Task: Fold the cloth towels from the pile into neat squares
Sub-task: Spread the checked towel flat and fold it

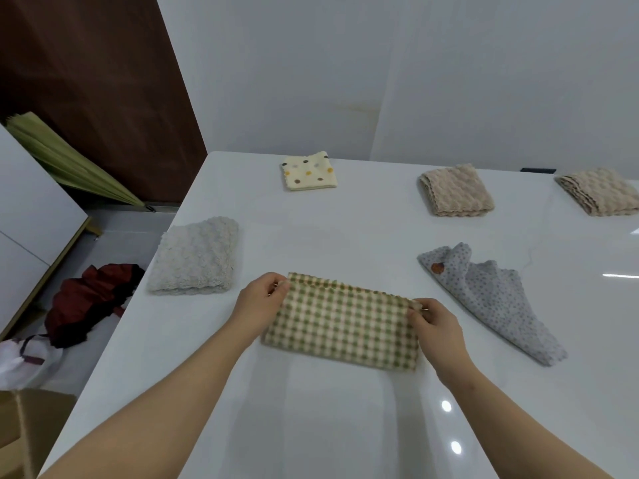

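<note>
A green-and-cream checked towel (342, 326) lies on the white table (345, 409) as a wide rectangle, folded in half. My left hand (259, 302) pinches its far left corner. My right hand (435, 323) pinches its far right corner. To the right lies a grey dotted towel (491, 299), loose and unfolded, one corner turned up. Folded squares lie around: a fluffy white one (195, 257) at the left, a cream polka-dot one (308, 171) at the back, a beige one (456, 190) and another beige one (601, 195) at the back right.
The table's left edge runs diagonally from the back wall to the near left. Beyond it on the floor lie a dark red garment (93, 302), a white bag (27, 361) and a cardboard box (24, 433). A green folded umbrella (65, 160) leans by the brown door.
</note>
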Motion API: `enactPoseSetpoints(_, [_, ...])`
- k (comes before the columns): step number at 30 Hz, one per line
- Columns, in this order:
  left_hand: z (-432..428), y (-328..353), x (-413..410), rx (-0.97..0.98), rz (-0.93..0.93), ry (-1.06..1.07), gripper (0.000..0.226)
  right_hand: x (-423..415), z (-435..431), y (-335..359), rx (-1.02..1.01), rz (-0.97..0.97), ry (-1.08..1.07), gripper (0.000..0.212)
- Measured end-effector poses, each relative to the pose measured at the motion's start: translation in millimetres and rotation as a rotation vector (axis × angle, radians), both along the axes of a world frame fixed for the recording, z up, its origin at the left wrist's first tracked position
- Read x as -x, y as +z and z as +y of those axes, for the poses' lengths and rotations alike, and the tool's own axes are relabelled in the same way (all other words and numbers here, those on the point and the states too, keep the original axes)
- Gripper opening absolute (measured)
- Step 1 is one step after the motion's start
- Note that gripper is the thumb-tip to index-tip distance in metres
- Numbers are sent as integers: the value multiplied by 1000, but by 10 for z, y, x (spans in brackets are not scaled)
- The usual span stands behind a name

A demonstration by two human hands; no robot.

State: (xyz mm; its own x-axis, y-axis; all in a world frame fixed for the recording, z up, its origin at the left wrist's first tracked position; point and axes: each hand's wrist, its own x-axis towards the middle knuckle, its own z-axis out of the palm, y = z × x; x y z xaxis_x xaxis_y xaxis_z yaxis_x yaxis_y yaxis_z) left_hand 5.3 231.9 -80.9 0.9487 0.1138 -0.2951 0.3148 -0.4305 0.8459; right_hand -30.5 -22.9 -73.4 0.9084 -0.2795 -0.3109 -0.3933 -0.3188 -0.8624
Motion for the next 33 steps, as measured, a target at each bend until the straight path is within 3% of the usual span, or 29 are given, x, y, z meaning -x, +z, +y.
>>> enactPoseSetpoints(6, [-103,-129,-285,-61,88,8,23,-255,-26,-120,-25,67,-72,12])
enactPoseSetpoints(14, [-135,-234,-431,-203,130,-9,18,-397,-48,-245,0,141,-104,11])
enactPoseSetpoints(26, [-143,-203,-372,-136,132,-23,15,-366,-36,-223,-59,153,-147,10])
enactPoseSetpoints(33, [-107,-67,-242,35,141,-51,52,-264,-5,-153,-153,114,-213,19])
